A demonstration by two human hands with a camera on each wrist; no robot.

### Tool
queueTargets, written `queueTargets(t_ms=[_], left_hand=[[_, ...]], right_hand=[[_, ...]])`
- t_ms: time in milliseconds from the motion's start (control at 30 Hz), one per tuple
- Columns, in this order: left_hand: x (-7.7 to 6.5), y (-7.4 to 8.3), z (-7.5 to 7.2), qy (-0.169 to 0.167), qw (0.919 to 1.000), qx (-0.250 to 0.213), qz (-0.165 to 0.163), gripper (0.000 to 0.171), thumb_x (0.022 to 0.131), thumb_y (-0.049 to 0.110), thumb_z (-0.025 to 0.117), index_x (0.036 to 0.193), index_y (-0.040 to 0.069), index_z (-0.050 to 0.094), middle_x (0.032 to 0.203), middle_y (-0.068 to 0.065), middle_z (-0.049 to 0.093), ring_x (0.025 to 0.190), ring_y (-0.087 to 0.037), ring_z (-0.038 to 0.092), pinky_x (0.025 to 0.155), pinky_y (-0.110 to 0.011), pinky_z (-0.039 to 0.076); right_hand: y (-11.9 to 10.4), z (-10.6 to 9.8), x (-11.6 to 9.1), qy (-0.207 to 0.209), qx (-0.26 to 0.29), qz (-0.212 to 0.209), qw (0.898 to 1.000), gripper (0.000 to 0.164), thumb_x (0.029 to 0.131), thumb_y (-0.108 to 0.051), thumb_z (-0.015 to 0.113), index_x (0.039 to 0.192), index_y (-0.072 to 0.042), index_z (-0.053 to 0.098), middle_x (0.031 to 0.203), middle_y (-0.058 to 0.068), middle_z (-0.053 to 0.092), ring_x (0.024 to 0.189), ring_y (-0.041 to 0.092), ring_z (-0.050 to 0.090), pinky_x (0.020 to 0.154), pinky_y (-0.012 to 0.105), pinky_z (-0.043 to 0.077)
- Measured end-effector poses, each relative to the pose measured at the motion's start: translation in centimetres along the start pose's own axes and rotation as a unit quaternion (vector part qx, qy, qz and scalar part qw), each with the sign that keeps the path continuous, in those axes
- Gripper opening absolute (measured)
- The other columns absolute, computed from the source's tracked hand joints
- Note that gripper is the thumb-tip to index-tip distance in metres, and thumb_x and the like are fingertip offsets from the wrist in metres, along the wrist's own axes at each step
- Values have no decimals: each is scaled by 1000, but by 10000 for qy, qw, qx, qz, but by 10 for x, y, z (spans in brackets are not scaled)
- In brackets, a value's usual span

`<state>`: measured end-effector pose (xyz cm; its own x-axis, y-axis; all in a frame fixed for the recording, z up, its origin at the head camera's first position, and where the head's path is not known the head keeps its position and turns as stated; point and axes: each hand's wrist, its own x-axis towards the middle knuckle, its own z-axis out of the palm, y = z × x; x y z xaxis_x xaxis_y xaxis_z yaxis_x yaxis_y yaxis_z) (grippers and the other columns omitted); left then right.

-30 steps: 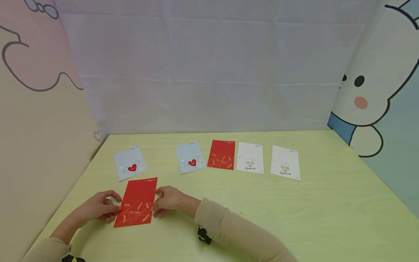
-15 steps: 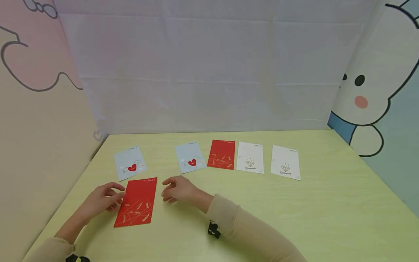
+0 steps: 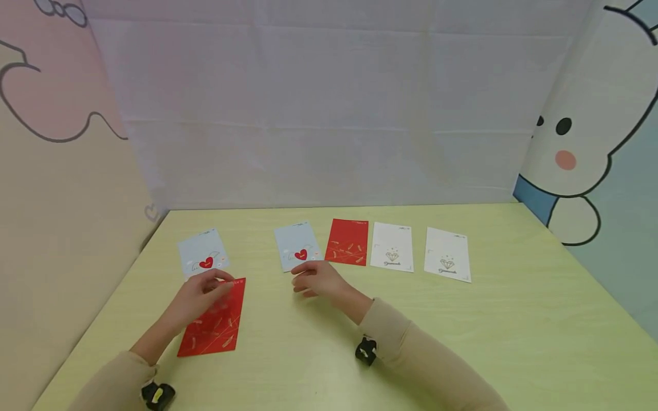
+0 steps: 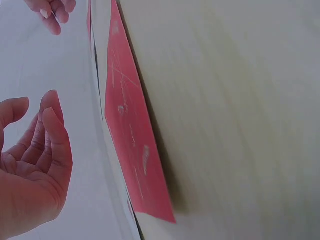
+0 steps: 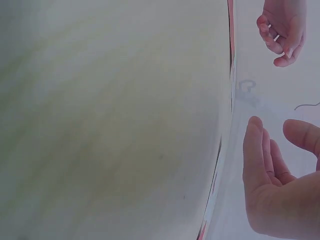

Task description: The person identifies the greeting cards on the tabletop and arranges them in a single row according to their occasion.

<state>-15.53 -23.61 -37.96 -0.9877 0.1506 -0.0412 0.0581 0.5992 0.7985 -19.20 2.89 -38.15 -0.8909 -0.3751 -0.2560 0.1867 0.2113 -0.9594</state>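
My left hand (image 3: pixel 197 297) hovers over the near red card (image 3: pixel 215 331), covering its upper left part. In the left wrist view that hand (image 4: pixel 37 170) has loosely bent fingers and a gap before the thumb, with the red card (image 4: pixel 131 125) apart from it. My right hand (image 3: pixel 325 281) is just in front of the middle light-blue card with a winged red heart (image 3: pixel 294 240), overlapping its lower edge. Nothing lies between the thumb and relaxed fingers of the right hand (image 5: pixel 277 190) in the right wrist view. A second light-blue heart card (image 3: pixel 201 248) lies behind my left hand.
Another red card (image 3: pixel 347 242) lies in the back row beside two white cards with a diamond print, one white card (image 3: pixel 392 240) and a farther-right white card (image 3: pixel 447 248). A white cloth (image 3: pixel 329 114) hangs behind the pale wooden table (image 3: pixel 462 342).
Both hands have left the near red card's sides. My right hand has moved right and away toward the back row; my left has risen over the card. The cards stay put.
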Motion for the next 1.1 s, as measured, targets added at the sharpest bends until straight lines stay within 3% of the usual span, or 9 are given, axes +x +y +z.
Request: queueTargets(t_ms=[233, 400, 700, 867, 1100], left_hand=[[15, 17, 16, -379, 9981, -234, 434, 28, 87, 23, 56, 105, 2, 54, 83, -9, 61, 72, -23, 57, 61, -31, 49], [28, 30, 32, -782, 9943, -517, 511, 25, 88, 17, 55, 106, -1, 53, 82, -14, 60, 68, -26, 59, 58, -36, 50], [51, 43, 61, -1271, 9877, -655, 636, 23, 88, 13, 54, 104, -4, 53, 87, -14, 59, 74, -26, 59, 63, -31, 50], [66, 48, 76, -1343, 9851, -971, 452, 25, 88, 12, 54, 105, -6, 53, 93, -17, 58, 80, -27, 57, 70, -32, 50], [85, 56, 95, -1034, 9841, -1443, -34, 30, 88, 13, 55, 111, -7, 52, 99, -18, 58, 87, -26, 58, 74, -31, 48]], right_hand=[[4, -31, -7, 225, -136, -20, 9997, 31, 85, -11, 56, 112, 4, 53, 97, 13, 60, 87, 25, 60, 74, 34, 48], [7, -52, -9, 574, -209, 39, 9981, 30, 86, -10, 56, 112, 3, 54, 97, 11, 60, 86, 23, 60, 74, 34, 49], [9, -78, -9, 1000, -372, 214, 9941, 27, 86, -13, 56, 110, 0, 57, 101, 10, 59, 88, 23, 60, 74, 34, 49], [12, -87, -7, 1140, -397, 226, 9924, 30, 86, -14, 56, 112, 0, 56, 103, 10, 58, 89, 24, 60, 74, 33, 49], [14, -98, -6, 1322, -113, 221, 9909, 33, 87, -12, 56, 116, 3, 51, 110, 15, 55, 95, 27, 57, 77, 34, 48]])
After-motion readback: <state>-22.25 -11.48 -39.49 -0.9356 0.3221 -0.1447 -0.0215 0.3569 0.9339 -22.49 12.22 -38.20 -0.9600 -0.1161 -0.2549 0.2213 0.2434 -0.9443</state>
